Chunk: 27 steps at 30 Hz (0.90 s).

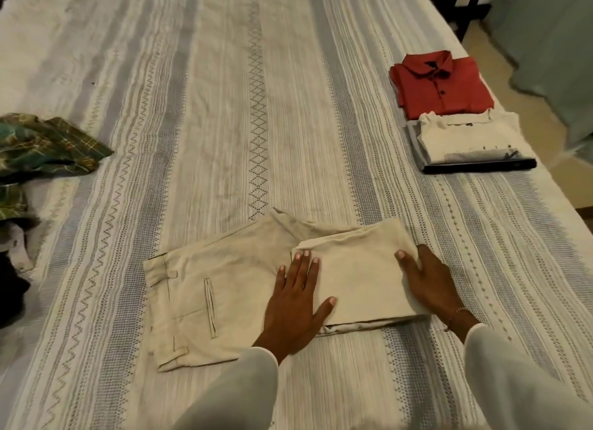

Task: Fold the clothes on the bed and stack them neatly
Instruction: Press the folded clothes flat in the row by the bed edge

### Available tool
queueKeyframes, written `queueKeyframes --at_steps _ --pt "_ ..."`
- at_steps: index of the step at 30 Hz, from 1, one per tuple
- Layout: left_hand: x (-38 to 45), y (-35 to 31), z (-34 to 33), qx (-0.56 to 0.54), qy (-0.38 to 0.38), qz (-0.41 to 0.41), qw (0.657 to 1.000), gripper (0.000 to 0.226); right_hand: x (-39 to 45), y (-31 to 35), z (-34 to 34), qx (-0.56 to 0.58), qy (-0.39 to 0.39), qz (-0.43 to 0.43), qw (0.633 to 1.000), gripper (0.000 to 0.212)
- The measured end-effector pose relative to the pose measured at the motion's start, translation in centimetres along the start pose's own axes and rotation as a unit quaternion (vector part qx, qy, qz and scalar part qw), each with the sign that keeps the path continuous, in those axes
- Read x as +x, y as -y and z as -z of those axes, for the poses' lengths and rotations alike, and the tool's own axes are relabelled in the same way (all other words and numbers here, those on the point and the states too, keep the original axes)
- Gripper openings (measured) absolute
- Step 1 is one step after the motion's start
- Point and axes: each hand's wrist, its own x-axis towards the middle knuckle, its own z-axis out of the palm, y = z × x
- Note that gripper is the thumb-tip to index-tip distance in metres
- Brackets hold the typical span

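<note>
The trousers [231, 288] lie on the bed [224, 109] right in front of me, waistband to my left and the legs folded over on top toward my right. My left hand [295, 304] rests flat on the middle of them, at the edge of the folded-over part; my right hand [430, 279] grips the fold's right end. Far off to the right, near the bed's edge, sit two folded piles touching each other: the collared shirt [439, 83] behind, the T-shirt stack [471, 141] in front of it. At the bed's left edge lies a heap of unfolded clothes [38, 150].
</note>
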Motion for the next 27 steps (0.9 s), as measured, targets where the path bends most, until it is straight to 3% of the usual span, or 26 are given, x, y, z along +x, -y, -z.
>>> queueKeyframes --at_steps 3,6,10,11,13,15,16,18,20,21,24,27 --pt "1.1 -1.5 -0.1 -0.069 0.009 -0.036 0.997 0.079 0.7 0.1 2.8 -0.019 -0.027 0.024 0.999 0.037" --pt "2.2 -2.7 0.2 -0.229 0.016 -0.069 0.971 0.076 0.9 0.4 6.2 -0.051 -0.07 0.066 0.994 0.049" --pt "1.5 -4.4 2.5 -0.412 0.013 0.051 0.91 0.082 -0.2 5.2 8.3 -0.04 -0.058 0.095 0.993 0.045" --pt "1.1 -4.8 3.8 -0.48 0.03 0.091 0.872 0.088 -0.9 7.0 8.3 -0.031 -0.039 0.106 0.993 0.041" --pt "0.5 -5.4 6.9 -0.639 0.057 0.155 0.752 0.096 -2.8 10.8 7.7 -0.008 0.012 0.129 0.991 0.025" --pt "0.1 -5.1 9.8 -0.75 0.084 0.188 0.628 0.081 -5.1 14.4 6.4 0.013 0.072 0.156 0.985 0.016" --pt "-0.4 -4.3 11.1 -0.778 0.082 0.194 0.591 0.077 -6.3 16.2 5.2 0.02 0.116 0.172 0.978 0.015" --pt "-1.7 -2.1 12.8 -0.804 0.057 0.216 0.551 0.077 -8.5 18.7 2.8 0.058 0.234 0.21 0.948 0.021" --pt "-3.3 0.1 13.5 -0.8 0.015 0.277 0.533 0.082 -9.8 19.6 0.3 0.101 0.338 0.231 0.907 0.027" --pt "-4.3 1.7 13.4 -0.785 -0.01 0.305 0.539 0.078 -10.1 19.5 -1.4 0.105 0.341 0.248 0.901 0.027" --pt "-6.9 5.0 12.6 -0.772 -0.048 0.345 0.531 0.036 -9.5 16.9 -6.9 0.031 0.19 0.294 0.936 0.036" --pt "-8.3 7.1 12.1 -0.784 -0.061 0.363 0.499 0.02 -8.5 14.9 -10.9 -0.192 0.132 0.258 0.938 0.088"
